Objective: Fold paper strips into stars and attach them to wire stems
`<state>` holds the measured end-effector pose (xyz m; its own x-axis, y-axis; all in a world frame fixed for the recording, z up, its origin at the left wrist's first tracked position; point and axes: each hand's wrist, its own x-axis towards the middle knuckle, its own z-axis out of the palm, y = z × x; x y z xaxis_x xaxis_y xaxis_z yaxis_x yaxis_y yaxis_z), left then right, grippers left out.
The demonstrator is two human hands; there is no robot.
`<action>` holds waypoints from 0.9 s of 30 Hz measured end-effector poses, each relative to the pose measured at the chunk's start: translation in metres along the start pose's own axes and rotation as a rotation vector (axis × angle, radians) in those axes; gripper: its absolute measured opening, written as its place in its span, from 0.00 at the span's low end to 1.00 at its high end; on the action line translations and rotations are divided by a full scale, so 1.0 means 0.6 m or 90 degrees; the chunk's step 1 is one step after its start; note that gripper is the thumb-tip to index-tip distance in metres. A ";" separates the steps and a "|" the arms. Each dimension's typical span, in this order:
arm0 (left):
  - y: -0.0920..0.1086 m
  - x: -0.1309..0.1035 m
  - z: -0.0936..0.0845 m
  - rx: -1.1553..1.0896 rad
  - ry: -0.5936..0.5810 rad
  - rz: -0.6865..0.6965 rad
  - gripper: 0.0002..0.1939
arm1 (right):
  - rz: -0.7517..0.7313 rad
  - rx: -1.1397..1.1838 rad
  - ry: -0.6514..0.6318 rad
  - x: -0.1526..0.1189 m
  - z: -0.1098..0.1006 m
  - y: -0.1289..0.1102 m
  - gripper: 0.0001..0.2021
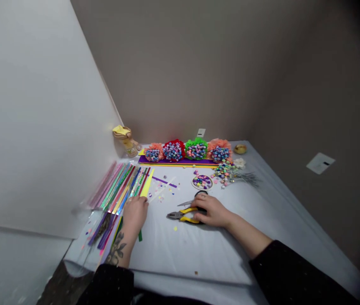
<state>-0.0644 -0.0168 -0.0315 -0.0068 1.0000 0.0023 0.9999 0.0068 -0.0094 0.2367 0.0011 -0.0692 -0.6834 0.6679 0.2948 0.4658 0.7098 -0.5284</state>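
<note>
My left hand rests at the right edge of the paper strips, its fingers curled down. A yellow paper strip runs up to the fingertips; whether they grip it is hidden. My right hand is closed over the yellow handles of a pair of pliers, which lies on the table with its jaws pointing left. Just behind it, partly under the same hand, is a pair of scissors with black handles. Beyond the hand stands an oval dish of small colourful folded stars.
Several ruffled paper flowers with star centres line the back on purple and yellow sheets. Wire stems with stars lie at the right. A boot-shaped ornament stands at the back left. Paper scraps dot the white tablecloth.
</note>
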 end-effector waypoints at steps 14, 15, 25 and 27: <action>0.052 0.069 -0.028 -0.075 0.008 0.038 0.12 | 0.019 -0.045 -0.032 0.007 -0.008 -0.012 0.12; 0.063 0.091 -0.028 -0.095 0.007 0.053 0.12 | 0.019 -0.046 -0.030 0.008 -0.009 -0.012 0.11; 0.095 0.195 0.035 -0.314 0.002 0.041 0.10 | 0.033 -0.028 -0.035 0.007 -0.007 -0.008 0.11; 0.092 0.195 0.036 -0.389 0.004 0.029 0.08 | 0.043 -0.020 -0.031 0.007 -0.008 -0.010 0.11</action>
<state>-0.0103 0.1006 -0.0536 0.0351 0.9992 0.0210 0.8240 -0.0408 0.5651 0.2337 0.0008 -0.0607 -0.6753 0.7039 0.2201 0.5292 0.6703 -0.5202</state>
